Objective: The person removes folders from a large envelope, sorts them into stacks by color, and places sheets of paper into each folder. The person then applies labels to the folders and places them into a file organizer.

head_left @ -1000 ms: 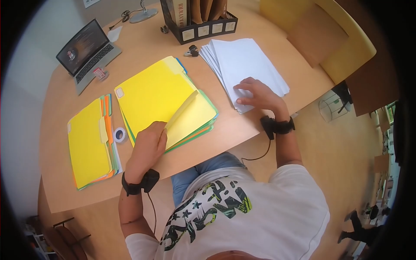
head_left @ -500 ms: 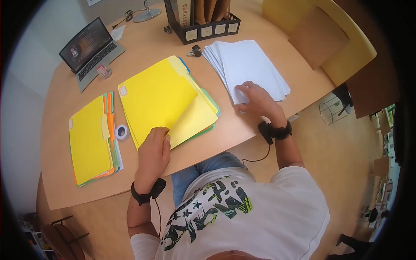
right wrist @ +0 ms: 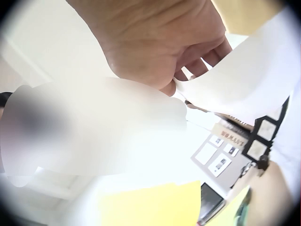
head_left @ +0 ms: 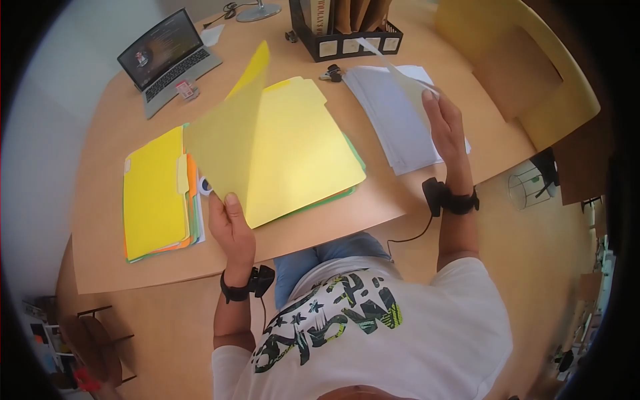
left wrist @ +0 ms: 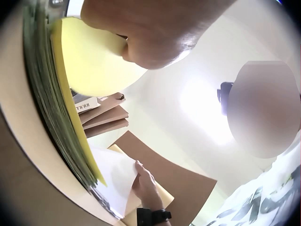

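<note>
In the head view my left hand (head_left: 230,230) grips the raised cover of the top yellow folder (head_left: 300,153), thumb on the inner side. The cover (head_left: 220,147) stands tilted up to the left, and the pale inside faces up. More coloured folders lie beneath it. On the right, my right hand (head_left: 448,127) pinches a white sheet (right wrist: 244,75) by its near edge, lifted and curved above the paper stack (head_left: 377,107). The left wrist view shows the folder pile edge-on, with the right hand and its sheet beyond.
A second folder pile (head_left: 157,193) lies at the left, with a tape roll (head_left: 205,185) beside it, partly hidden. Farther back are a laptop (head_left: 177,63), a small red-and-white item (head_left: 186,89), binder clips (head_left: 331,73) and a black organizer (head_left: 327,48). A yellow chair (head_left: 577,107) stands at the right.
My left hand has swung the yellow folder's cover up and leftward, exposing its inside. My right hand, earlier on the paper stack, has lifted a sheet from it. The head view has shifted slightly.
</note>
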### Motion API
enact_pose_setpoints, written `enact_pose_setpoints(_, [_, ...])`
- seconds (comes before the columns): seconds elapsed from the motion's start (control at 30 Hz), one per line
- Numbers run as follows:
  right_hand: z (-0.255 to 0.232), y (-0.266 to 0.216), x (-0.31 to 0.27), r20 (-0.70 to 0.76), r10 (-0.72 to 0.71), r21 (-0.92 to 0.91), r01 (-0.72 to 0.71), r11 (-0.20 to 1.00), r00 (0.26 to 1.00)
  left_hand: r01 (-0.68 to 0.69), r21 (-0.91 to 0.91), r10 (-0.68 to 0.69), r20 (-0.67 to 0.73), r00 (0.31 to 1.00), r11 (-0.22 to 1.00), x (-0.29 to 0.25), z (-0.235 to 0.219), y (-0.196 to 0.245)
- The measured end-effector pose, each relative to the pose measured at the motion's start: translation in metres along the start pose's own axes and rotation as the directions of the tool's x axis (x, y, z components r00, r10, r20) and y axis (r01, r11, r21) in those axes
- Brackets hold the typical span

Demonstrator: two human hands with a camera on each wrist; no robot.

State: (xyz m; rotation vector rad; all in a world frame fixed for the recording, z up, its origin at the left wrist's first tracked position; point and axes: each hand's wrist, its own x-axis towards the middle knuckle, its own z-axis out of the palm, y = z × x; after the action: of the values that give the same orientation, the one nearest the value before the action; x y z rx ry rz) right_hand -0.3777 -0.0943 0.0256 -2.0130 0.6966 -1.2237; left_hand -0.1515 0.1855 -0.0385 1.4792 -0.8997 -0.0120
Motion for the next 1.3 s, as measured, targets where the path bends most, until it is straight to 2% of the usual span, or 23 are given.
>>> enact_pose_setpoints(0.03, [0.012, -0.016, 0.003, 0.03, -0.087, 0.014, 0.086, 0.996, 0.996, 0.003, -0.049, -0.006, -0.064, 0.998, 0.999, 0.0, -0.001, -0.001])
enact_pose_setpoints(0.1, [0.04, -0.04, 0.005, 0.19, -0.128, -0.002, 0.13, 0.991, 0.973, -0.011, -0.152, -0.019, -0.193, 0.981, 0.988, -0.001, 0.0, 0.0])
enact_pose_setpoints(0.13, [0.057, -0.045, 0.005, 0.258, -0.29, -0.118, 0.328, 0.937, 0.921, 0.0, -0.179, -0.041, -0.227, 0.973, 0.984, -0.002, -0.001, -0.001])
enact_pose_setpoints(0.17, [0.075, -0.048, 0.005, 0.34, -0.431, -0.219, 0.516, 0.828, 0.836, 0.008, -0.209, -0.063, -0.26, 0.964, 0.978, -0.002, -0.001, -0.003])
enact_pose_setpoints(0.23, [0.107, -0.064, -0.005, 0.604, -0.337, -0.191, 0.541, 0.819, 0.723, 0.0, -0.262, -0.082, -0.301, 0.95, 0.965, -0.004, -0.001, -0.008])
enact_pose_setpoints(0.3, [0.14, -0.064, -0.017, 0.714, -0.344, -0.14, 0.606, 0.783, 0.61, -0.023, -0.305, -0.08, -0.318, 0.945, 0.952, -0.009, -0.001, -0.012])
enact_pose_setpoints(0.4, [0.179, -0.053, -0.039, 0.789, -0.38, -0.057, 0.673, 0.737, 0.483, -0.058, -0.288, -0.038, -0.315, 0.948, 0.956, -0.015, 0.0, -0.014])
enact_pose_setpoints(0.5, [0.198, -0.05, -0.061, 0.819, -0.351, -0.061, 0.678, 0.732, 0.453, -0.046, -0.306, -0.046, -0.286, 0.957, 0.951, -0.02, 0.0, -0.011])
enact_pose_setpoints(0.53, [0.199, -0.051, -0.065, 0.806, -0.381, -0.046, 0.69, 0.723, 0.453, -0.05, -0.307, -0.04, -0.283, 0.958, 0.951, -0.02, -0.001, -0.012])
enact_pose_setpoints(0.93, [0.186, -0.061, -0.069, 0.827, -0.333, -0.05, 0.65, 0.759, 0.454, -0.099, -0.209, 0.043, -0.256, 0.966, 0.973, -0.021, 0.0, -0.015])
enact_pose_setpoints(1.03, [0.185, -0.063, -0.068, 0.852, -0.298, -0.07, 0.657, 0.751, 0.431, -0.101, -0.201, 0.044, -0.266, 0.963, 0.974, -0.021, 0.001, -0.015])
enact_pose_setpoints(1.23, [0.171, -0.064, -0.049, 0.896, -0.3, 0.009, 0.662, 0.75, 0.328, -0.125, -0.142, 0.088, -0.24, 0.967, 0.982, -0.022, 0.0, -0.018])
enact_pose_setpoints(1.3, [0.168, -0.071, -0.022, 0.933, -0.176, -0.076, 0.649, 0.757, 0.314, -0.152, -0.096, 0.125, -0.243, 0.962, 0.984, -0.021, 0.001, -0.017])
